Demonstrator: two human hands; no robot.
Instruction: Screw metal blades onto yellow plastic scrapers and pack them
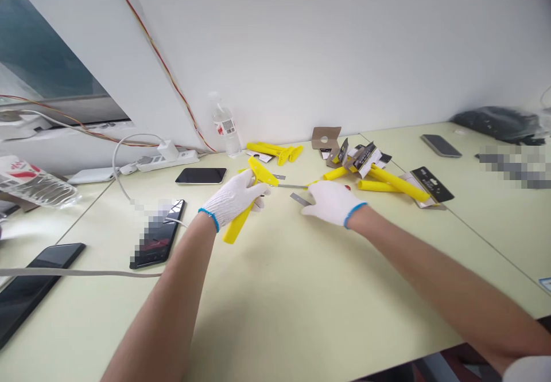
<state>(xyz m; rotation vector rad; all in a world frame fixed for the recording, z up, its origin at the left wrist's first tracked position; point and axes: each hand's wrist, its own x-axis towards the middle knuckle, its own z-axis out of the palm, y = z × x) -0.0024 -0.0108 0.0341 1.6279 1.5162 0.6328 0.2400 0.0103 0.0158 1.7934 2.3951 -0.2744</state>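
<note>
My left hand (235,198), in a white knit glove with a blue cuff, grips a yellow plastic scraper (236,223) by its handle, with the wide head (262,171) pointing up and away. A thin metal blade (291,186) lies level between my hands, its left end at the scraper head. My right hand (333,203), in a matching glove, is curled over the table, just right of a second grey blade (300,199). I cannot tell whether it pinches anything. A yellow handle (336,172) lies just beyond it.
Behind are more yellow handles (273,152), yellow tubes (398,183), and printed packaging cards (431,184). On the left are several phones (200,175), a power strip (166,161), cables, and a water bottle (225,125) against the wall. Another phone (441,145) lies on the right.
</note>
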